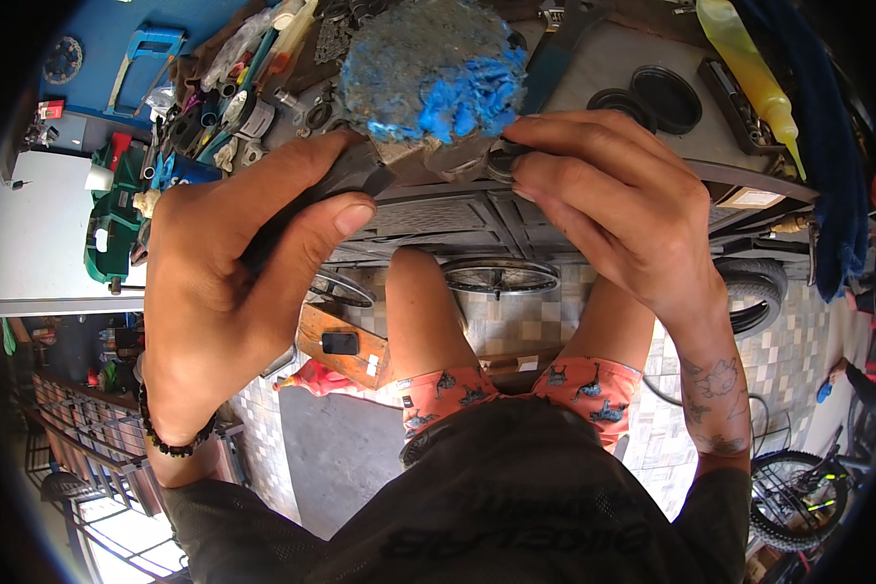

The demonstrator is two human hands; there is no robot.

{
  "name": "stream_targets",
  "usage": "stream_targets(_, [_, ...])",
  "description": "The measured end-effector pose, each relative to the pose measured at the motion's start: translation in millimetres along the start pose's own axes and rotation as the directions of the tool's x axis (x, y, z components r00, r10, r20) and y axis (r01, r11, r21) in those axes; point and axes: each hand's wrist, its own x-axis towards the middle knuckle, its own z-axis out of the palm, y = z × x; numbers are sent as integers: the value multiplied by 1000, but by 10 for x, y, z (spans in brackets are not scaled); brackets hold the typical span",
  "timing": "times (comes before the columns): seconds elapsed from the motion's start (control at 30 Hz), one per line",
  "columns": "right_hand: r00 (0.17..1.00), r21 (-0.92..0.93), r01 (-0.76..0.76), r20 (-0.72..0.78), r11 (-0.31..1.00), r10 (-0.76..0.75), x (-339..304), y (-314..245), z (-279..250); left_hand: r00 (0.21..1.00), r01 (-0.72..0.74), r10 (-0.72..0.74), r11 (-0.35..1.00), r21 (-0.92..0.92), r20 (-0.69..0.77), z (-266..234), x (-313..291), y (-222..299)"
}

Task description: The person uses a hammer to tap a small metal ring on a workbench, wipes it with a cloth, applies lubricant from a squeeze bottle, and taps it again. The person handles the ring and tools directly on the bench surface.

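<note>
My left hand (234, 282) is wrapped around the dark handle of a tool (346, 175) that points right, toward a small round metal part. My right hand (613, 200) pinches that small round metal part (501, 161) between thumb and fingertips, just in front of the workbench edge. A blue, grimy rag or mop-like wad (428, 68) lies on the bench directly behind both hands. The tool's working end is hidden between my hands.
The grey workbench (594, 68) carries black round lids (667, 97), a yellow squeeze bottle (749, 68), a socket tray and several loose tools at the left. Bicycle wheels (501, 277) and tyres lie on the tiled floor below. A wooden box (346, 341) stands by my knees.
</note>
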Motion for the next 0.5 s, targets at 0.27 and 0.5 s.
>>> stream_targets(0.27, [1000,31,7,-9,1000,-7,-7,28,11,999,23,-25,998,61,38,-25,30,4])
stream_targets(0.5, [999,51,-27,-32,998,29,10,-15,53,994,113,-113,993,29,-4,-55,6,-36])
